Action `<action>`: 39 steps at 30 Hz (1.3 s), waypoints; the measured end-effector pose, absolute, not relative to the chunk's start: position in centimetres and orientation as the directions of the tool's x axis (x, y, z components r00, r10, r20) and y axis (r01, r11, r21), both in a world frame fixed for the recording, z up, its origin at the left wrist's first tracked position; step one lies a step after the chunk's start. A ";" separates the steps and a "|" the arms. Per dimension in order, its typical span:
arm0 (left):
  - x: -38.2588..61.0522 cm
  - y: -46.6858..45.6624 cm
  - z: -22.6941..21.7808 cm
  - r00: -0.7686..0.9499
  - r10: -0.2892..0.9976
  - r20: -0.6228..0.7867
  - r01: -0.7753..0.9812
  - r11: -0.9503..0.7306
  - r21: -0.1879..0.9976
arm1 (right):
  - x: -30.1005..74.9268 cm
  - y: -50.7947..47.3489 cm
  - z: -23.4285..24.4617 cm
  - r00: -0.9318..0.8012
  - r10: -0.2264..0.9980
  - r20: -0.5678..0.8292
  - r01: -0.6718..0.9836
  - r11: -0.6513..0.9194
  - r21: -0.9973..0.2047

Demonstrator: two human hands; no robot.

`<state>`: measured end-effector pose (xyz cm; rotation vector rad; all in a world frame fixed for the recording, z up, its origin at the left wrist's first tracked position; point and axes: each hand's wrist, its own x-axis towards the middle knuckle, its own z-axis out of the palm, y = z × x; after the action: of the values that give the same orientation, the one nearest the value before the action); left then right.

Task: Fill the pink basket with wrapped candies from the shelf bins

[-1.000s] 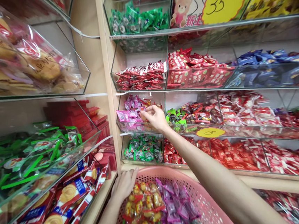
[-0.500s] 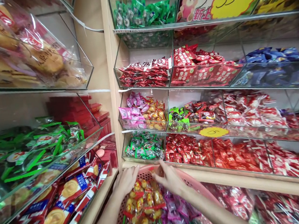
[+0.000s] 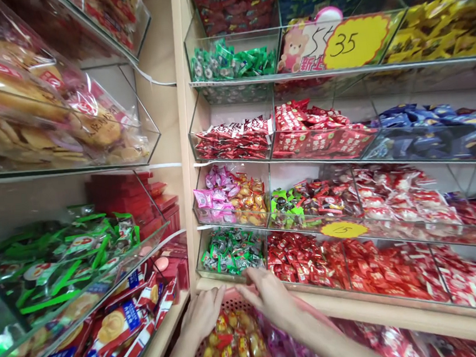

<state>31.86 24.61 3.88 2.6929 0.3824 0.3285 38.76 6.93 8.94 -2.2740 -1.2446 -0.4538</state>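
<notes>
A pink perforated plastic basket [image 3: 231, 293] stands at the bottom centre, against the wooden shelf edge. In it lie golden-brown candies in clear and red wrappers [image 3: 233, 343] and purple-wrapped candies [image 3: 286, 346]. My left hand [image 3: 202, 315] grips the basket's far left rim, its fingers curled over the edge. My right hand [image 3: 271, 298] is above the far rim, with thumb and fingers apart and nothing visible in them. Its fingertips are near the bottom bin of green-wrapped candies [image 3: 234, 251]; whether they touch anything is unclear.
Clear bins of wrapped sweets rise in tiers ahead, including red candies [image 3: 295, 257] and pink and gold ones [image 3: 226, 193]. A yellow price tag [image 3: 344, 229] hangs on a lower bin. At left are bagged pastries [image 3: 95, 119], green packets [image 3: 77, 242] and biscuit packs [image 3: 113, 328].
The view has tilted up, so shelves and basket sit lower in the picture. My right hand's fingers have shifted slightly left. My left hand stays on the basket rim.
</notes>
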 end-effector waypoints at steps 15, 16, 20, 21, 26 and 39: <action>31.6 24.8 3.6 0.929 0.318 0.190 0.218 -0.884 0.414 | 47.7 13.9 27.3 0.365 0.761 0.536 0.720 -0.596 0.356; 31.7 24.8 3.6 0.930 0.318 0.187 0.218 -0.882 0.418 | 47.8 14.4 27.1 0.371 0.766 0.524 0.708 -0.599 0.374; 31.7 24.9 3.7 0.929 0.325 0.178 0.223 -0.875 0.430 | 48.7 16.0 26.7 0.423 0.749 0.510 0.663 -0.639 0.389; 31.7 24.9 3.8 0.928 0.328 0.174 0.227 -0.872 0.433 | 48.9 16.2 26.7 0.426 0.748 0.509 0.661 -0.642 0.389; 31.6 24.9 4.1 0.929 0.337 0.155 0.241 -0.866 0.439 | 49.6 16.2 26.8 0.404 0.754 0.518 0.661 -0.632 0.405; 31.9 24.9 3.9 0.926 0.332 0.177 0.239 -0.883 0.404 | 48.7 14.1 27.0 0.314 0.755 0.576 0.669 -0.607 0.430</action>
<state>31.89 24.87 3.89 2.7041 0.4168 0.3414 48.70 14.14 27.05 -2.6347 -1.4335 -1.2592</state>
